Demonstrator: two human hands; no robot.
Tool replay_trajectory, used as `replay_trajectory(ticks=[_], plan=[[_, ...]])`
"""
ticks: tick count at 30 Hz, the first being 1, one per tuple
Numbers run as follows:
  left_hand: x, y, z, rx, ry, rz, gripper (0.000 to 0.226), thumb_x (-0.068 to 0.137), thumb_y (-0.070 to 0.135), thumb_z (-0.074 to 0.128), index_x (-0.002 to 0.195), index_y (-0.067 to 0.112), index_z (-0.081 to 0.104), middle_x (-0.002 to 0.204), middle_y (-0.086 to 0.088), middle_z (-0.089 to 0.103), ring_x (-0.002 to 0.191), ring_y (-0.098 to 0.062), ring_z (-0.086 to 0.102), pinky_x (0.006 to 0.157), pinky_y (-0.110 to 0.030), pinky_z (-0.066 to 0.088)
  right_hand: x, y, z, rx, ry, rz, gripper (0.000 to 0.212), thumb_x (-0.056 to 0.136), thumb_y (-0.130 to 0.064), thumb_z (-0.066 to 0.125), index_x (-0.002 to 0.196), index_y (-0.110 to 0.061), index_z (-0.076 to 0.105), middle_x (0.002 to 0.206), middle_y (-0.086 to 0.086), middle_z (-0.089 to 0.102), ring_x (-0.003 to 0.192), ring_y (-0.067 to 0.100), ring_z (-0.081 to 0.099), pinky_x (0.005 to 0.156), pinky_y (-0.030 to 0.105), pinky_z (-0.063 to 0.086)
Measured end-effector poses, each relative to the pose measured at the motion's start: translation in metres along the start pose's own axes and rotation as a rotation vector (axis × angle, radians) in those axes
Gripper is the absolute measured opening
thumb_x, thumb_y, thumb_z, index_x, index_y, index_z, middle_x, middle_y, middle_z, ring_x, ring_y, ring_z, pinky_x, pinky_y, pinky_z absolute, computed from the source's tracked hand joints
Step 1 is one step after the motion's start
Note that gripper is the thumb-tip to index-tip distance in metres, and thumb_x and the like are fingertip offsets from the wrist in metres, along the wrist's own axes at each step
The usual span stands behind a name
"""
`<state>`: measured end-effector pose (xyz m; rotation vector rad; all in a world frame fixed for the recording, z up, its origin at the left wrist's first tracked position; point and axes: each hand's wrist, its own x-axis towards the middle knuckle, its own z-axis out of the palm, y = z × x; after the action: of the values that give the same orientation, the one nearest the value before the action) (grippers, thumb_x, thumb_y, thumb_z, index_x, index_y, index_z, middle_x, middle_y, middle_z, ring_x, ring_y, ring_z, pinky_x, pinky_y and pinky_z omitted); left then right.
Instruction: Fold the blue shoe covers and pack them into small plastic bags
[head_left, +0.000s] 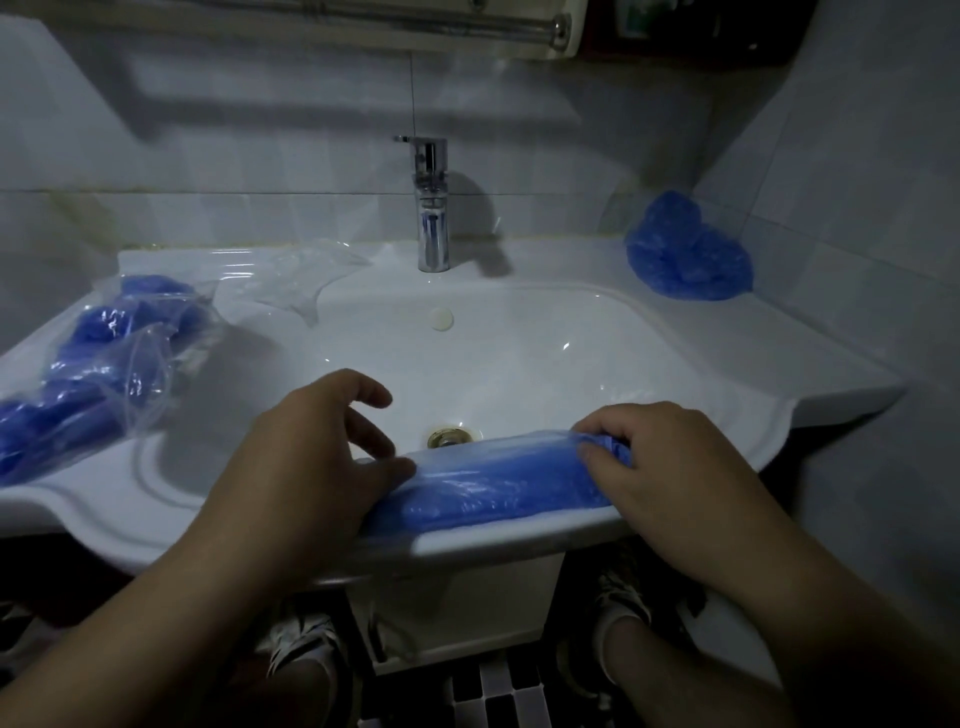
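A blue shoe cover lies stretched flat along the front rim of the white sink. My left hand rests on its left end, thumb pressing the plastic, the other fingers loosely curled above. My right hand pinches its bunched right end between fingers and thumb. A heap of loose blue shoe covers sits at the back right of the counter. Clear plastic bags filled with blue covers lie on the left. Empty clear bags lie at the back left, partly over the basin.
A chrome tap stands at the back centre. The basin drain shows just behind the cover. Tiled walls close in behind and at the right. Below the sink are a cabinet and my two feet on a checkered floor.
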<state>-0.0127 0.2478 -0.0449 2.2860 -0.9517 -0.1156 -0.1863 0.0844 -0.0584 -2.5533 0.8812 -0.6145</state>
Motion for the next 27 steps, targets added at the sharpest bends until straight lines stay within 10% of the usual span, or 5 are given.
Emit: replay_trajectory(ticks=[5, 10, 15, 20, 27], plan=[[-0.013, 0.004, 0.003, 0.232, 0.316, 0.291, 0.044, 0.079, 0.029, 0.070, 0.120, 0.029, 0.055, 0.114, 0.005, 0.058, 0.092, -0.017, 0.057, 0.077, -0.032, 0.047, -0.001, -0.006, -0.001, -0.047, -0.013, 0.012, 0.021, 0.094, -0.027, 0.053, 0.104, -0.025, 0.072, 0.094, -0.008, 0.069, 0.084, 0.006, 0.061, 0.080, 0.027, 0.051], [-0.034, 0.019, 0.038, 0.375, -0.033, 0.517, 0.070, 0.079, 0.064, 0.035, 0.127, 0.020, 0.060, 0.126, -0.001, 0.065, 0.110, -0.021, 0.065, 0.092, -0.039, 0.051, -0.001, -0.008, -0.003, -0.046, -0.044, 0.015, 0.022, 0.094, -0.025, 0.054, 0.107, -0.026, 0.071, 0.098, -0.008, 0.069, 0.089, 0.009, 0.061, 0.085, 0.034, 0.051], [-0.030, 0.013, 0.045, 0.458, -0.277, 0.513, 0.092, 0.069, 0.079, 0.004, 0.151, 0.038, -0.006, 0.160, 0.017, 0.011, 0.144, -0.007, 0.021, 0.119, -0.032, 0.018, -0.003, -0.010, -0.009, -0.126, -0.045, 0.019, 0.033, 0.094, -0.023, 0.049, 0.124, -0.030, 0.061, 0.116, -0.011, 0.062, 0.103, 0.007, 0.054, 0.094, 0.027, 0.045], [-0.031, 0.014, 0.047, 0.435, -0.266, 0.516, 0.066, 0.077, 0.066, 0.035, 0.129, 0.031, 0.054, 0.129, 0.007, 0.061, 0.111, -0.018, 0.063, 0.089, -0.041, 0.053, -0.021, -0.038, -0.004, -0.234, -0.047, -0.382, 0.045, 0.091, -0.036, 0.038, 0.130, -0.026, 0.058, 0.134, -0.008, 0.057, 0.127, 0.014, 0.049, 0.108, 0.043, 0.038], [-0.034, 0.011, 0.039, 0.497, -0.228, 0.455, 0.073, 0.072, 0.069, 0.039, 0.124, 0.022, 0.058, 0.118, 0.007, 0.067, 0.100, -0.015, 0.068, 0.086, -0.044, 0.055, -0.026, -0.022, 0.003, -0.328, -0.377, -0.285, 0.095, 0.071, -0.079, -0.010, 0.153, -0.036, 0.006, 0.161, -0.019, 0.009, 0.147, 0.000, 0.006, 0.121, 0.029, 0.002]])
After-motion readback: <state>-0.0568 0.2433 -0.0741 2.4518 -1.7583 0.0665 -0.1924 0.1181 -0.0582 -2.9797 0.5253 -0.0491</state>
